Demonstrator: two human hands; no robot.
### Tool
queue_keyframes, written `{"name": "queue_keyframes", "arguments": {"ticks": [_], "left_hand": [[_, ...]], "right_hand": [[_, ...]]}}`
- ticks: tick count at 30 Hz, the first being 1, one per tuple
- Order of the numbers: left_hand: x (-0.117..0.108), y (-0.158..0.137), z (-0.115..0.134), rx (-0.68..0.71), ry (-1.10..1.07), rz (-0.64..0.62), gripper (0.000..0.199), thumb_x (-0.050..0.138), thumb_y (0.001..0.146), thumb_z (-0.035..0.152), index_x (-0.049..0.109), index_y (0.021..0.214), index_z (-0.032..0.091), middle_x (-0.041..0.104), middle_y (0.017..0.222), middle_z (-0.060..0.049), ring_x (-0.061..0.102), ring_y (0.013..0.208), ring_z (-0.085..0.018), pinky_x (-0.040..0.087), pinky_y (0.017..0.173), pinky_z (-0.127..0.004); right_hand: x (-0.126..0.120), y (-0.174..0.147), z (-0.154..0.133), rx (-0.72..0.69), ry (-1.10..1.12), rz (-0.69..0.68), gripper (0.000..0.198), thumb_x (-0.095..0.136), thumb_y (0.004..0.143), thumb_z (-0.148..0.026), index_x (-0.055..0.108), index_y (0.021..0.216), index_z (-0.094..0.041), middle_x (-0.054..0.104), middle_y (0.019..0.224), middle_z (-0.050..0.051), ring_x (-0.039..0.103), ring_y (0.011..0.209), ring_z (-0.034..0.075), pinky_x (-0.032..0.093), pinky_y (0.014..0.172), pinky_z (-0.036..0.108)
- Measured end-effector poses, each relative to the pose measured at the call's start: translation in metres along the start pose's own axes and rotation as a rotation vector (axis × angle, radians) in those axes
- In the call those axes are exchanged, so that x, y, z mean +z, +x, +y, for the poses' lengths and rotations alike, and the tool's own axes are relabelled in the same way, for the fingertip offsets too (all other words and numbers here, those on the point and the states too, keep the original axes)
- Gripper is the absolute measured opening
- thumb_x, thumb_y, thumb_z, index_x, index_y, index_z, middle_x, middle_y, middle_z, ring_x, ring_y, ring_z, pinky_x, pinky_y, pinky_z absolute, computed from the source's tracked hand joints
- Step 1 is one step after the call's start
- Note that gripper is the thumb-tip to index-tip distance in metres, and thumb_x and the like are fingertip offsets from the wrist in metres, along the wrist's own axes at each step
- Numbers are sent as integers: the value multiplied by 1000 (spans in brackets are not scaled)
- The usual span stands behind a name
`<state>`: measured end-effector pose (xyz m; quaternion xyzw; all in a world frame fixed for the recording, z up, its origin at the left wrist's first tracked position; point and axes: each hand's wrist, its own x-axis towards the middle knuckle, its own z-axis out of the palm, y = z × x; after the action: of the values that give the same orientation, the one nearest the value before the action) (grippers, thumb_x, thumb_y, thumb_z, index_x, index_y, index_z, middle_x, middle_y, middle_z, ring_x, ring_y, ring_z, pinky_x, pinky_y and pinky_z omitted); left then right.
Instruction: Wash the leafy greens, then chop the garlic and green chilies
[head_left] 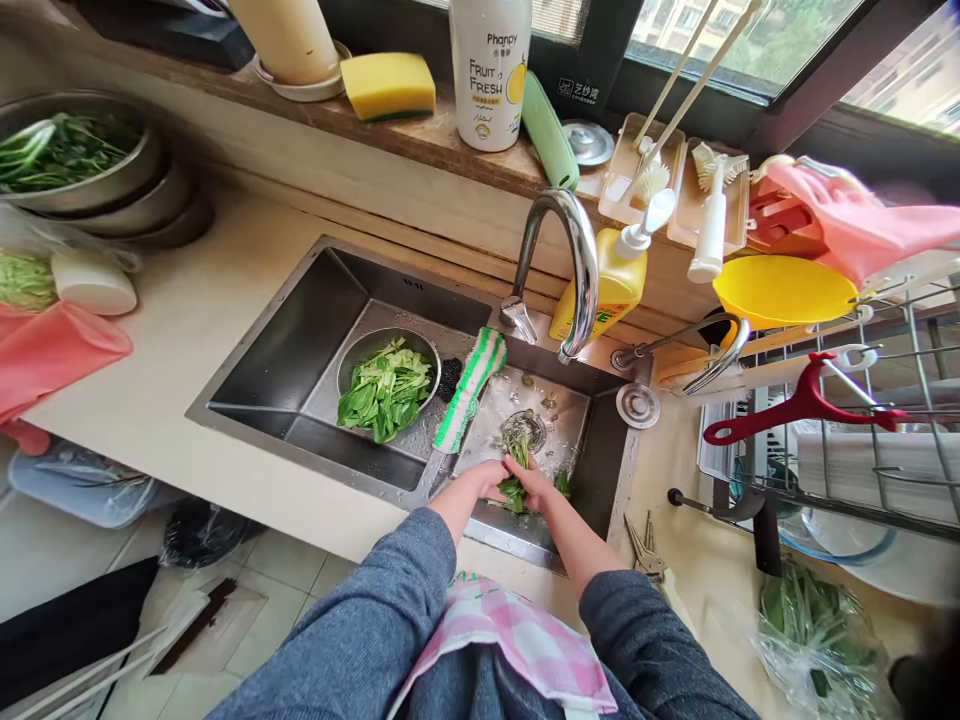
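From here, the left hand (489, 479) and right hand (535, 484) are together, closed around greens (513, 496) over the right sink (571, 405). The leaves look light, soft, slippery, easily torn; gathered stems should grip best.

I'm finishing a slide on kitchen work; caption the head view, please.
Left hand and right hand hold leafy greens in the right basin; a bowl of leaves sits in the left basin.

Faucet (587, 270) spout overhangs right basin's (609, 425) back. Left of faucet: striped cloth (471, 390) over divider, then bowl (354, 352); open lane beyond, along left basin's (292, 335) left wall. Right of faucet: yellow bottle (621, 285), dish rack (870, 510). Front: left hand (491, 480), right hand (535, 486).
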<state>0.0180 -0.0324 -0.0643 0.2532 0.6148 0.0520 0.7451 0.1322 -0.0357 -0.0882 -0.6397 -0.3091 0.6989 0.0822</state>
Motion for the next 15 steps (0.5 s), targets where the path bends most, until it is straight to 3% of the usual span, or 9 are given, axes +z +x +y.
{"name": "queue_keyframes", "arguments": {"ticks": [4,9,11,15], "left_hand": [[0,-9,9,-51,-163,-38,31,46,82,17,48,113,16,63,93,-7,63,80,-14,54,73,-28],[-9,-37,21,-63,-297,-113,49,41,78,9,36,125,23,60,96,-4,64,76,-13,54,71,-32],[-13,-52,24,-13,-275,-43,45,42,80,14,36,124,24,59,101,-5,63,73,-13,53,68,-32],[-17,-81,18,145,-102,235,29,42,83,20,49,112,18,58,103,-6,60,78,-11,48,66,-24]], "right_hand": [[3,-6,-4,42,255,-107,58,69,63,-42,44,112,-26,62,83,-2,61,64,15,51,56,33],[-11,-11,-5,-60,260,-28,53,63,64,-35,44,113,-24,64,76,-2,62,62,17,51,54,31],[-20,-12,-8,-114,250,31,47,60,65,-34,48,110,-23,66,76,-1,63,64,18,50,56,31],[-44,-27,-23,-213,307,137,42,63,60,-29,55,100,-19,67,72,0,63,62,18,50,58,29]]}}
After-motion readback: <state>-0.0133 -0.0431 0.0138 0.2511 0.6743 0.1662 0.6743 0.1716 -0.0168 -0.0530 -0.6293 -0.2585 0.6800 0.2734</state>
